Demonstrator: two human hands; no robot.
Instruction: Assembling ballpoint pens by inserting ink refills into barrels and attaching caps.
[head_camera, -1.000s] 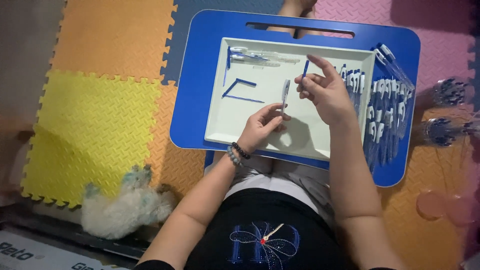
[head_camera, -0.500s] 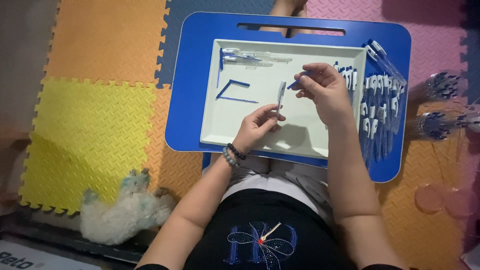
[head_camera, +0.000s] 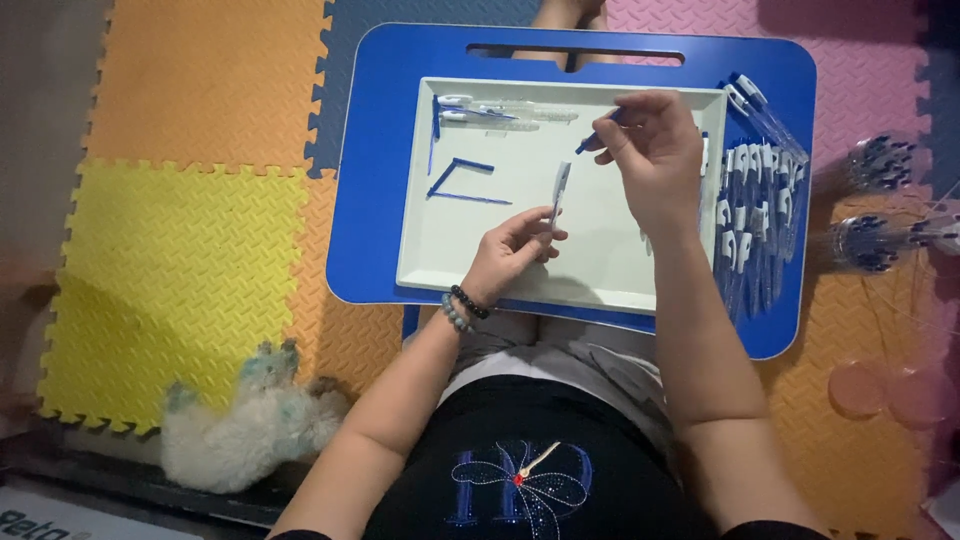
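Over a white tray (head_camera: 600, 280), the left hand (head_camera: 510, 250) pinches a clear pen barrel (head_camera: 559, 190), upright, pointing away; the right hand (head_camera: 650, 150) grips a blue cap (head_camera: 598, 135).

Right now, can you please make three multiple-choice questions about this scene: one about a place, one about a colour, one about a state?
1. Where does the white tray rest?
A. on the blue lap table
B. on the yellow mat
C. on a chair

2. Which colour is the thin piece in the right hand?
A. red
B. blue
C. green

3. How is the clear pen barrel held by the left hand?
A. lying flat
B. raised above the tray
C. dropped on the floor

Answers: 1 A, blue rim surrounds the tray; 2 B, it matches the refills; 3 B, fingertips pinch its lower end.
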